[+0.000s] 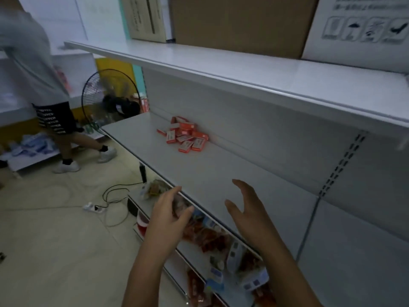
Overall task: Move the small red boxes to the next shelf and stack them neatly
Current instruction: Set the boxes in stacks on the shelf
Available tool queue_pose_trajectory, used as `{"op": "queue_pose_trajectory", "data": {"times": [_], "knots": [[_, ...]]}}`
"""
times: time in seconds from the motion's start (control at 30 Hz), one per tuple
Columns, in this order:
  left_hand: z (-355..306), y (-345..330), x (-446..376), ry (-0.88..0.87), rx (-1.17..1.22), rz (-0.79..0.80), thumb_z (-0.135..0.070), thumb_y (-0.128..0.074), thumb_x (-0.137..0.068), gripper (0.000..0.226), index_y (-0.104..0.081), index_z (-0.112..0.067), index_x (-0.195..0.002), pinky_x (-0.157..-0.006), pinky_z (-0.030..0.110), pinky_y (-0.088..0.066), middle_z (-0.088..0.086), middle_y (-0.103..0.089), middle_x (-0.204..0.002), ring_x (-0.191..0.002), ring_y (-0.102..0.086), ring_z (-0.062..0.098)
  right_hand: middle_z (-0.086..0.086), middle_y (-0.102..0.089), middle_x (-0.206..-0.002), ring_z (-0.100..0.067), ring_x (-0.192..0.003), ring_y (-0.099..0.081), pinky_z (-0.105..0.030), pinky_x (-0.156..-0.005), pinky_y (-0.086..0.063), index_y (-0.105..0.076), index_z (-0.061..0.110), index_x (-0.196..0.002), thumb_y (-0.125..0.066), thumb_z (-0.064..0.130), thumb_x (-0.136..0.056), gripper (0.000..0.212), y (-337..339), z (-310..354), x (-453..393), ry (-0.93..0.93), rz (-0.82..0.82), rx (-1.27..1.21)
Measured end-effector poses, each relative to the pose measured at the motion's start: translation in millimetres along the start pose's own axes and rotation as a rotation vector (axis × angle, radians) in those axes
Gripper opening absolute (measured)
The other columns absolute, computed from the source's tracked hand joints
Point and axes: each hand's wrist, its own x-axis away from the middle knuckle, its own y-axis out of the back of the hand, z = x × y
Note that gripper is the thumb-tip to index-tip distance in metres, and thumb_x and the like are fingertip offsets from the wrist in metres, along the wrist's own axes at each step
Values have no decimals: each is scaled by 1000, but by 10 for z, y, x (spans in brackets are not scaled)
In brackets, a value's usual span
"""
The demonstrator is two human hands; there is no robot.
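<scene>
A: Which step is this, would you say?

B: The very start, I judge. Both hands are empty. The left hand [170,212] hangs at the front lip of the middle shelf [221,173], fingers loosely spread; the right hand [245,209] is over the shelf board just beside it, fingers straight and fanned apart. Neither touches a box.

A: And the small red boxes?

B: The small red boxes [184,135] lie in a loose heap at about 11 o'clock from the hands, well apart from them, far along the same shelf and close against the back panel [254,111].

A: How do they look?

B: Flat little cartons, red-orange with white label panels. They are jumbled: some lie flat, some lean on neighbours, a couple stand tilted at the back of the heap. No two line up. The print is too blurred to read.

A: So what does the next move call for?

B: A reach up and to the left toward 11 o'clock, probably with a step along the aisle, since the heap sits far from both hands. Then gathering a few at a time, I'd guess, as they look light and apt to slide off one another.

A: Where would they go?

B: Which shelf counts as next, I cannot tell. The upper shelf [243,69] at 12 o'clock carries big cardboard cartons [239,21]; the lower shelf [199,258] at 6 o'clock is crowded with packets.
</scene>
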Motion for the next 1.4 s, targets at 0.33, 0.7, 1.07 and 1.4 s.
{"op": "queue_pose_trajectory", "data": {"times": [0.33, 0.7, 1.07, 1.4], "knots": [[517, 161, -1246, 62, -75, -46, -31, -61, -90, 52, -43, -22, -137, -97, 18, -27, -6, -45, -138, -124, -36, 3, 1, -34, -147, -10, -131, -35, -22, -100, -30, -33, 21, -143, -53, 23, -95, 52, -641, -93, -1397, -42, 48, -46], [1045, -260, -2528, 61, -118, 199, -37, -58, -90, 58, -35, -21, -141, -105, 33, -35, 3, -39, -143, -128, -41, 20, 6, -8, -157, -14, -145, -4, -30, -117, -8, -19, 24, -149, -38, -15, -87, 76, -1059, -267, -2607, 28, 53, 392], [1314, -552, -3362, -240, -200, 287, -27, -72, -77, 56, -53, -6, -125, -86, 41, -42, 20, -49, -123, -110, -49, 39, 5, 1, -160, -28, -146, -5, -46, -117, -15, -35, 34, -143, -48, -6, -80, 76, -1291, -216, -3003, -164, -89, 619], [1521, -291, -3681, -494, -52, 764, -2, -67, -74, 51, -58, -18, -122, -96, 26, -37, 7, -53, -119, -112, -49, 21, 4, 0, -160, -24, -147, 9, -43, -119, -6, -31, 37, -143, -37, 24, -99, 46, -1499, -129, -2346, -453, -358, 589]]}}
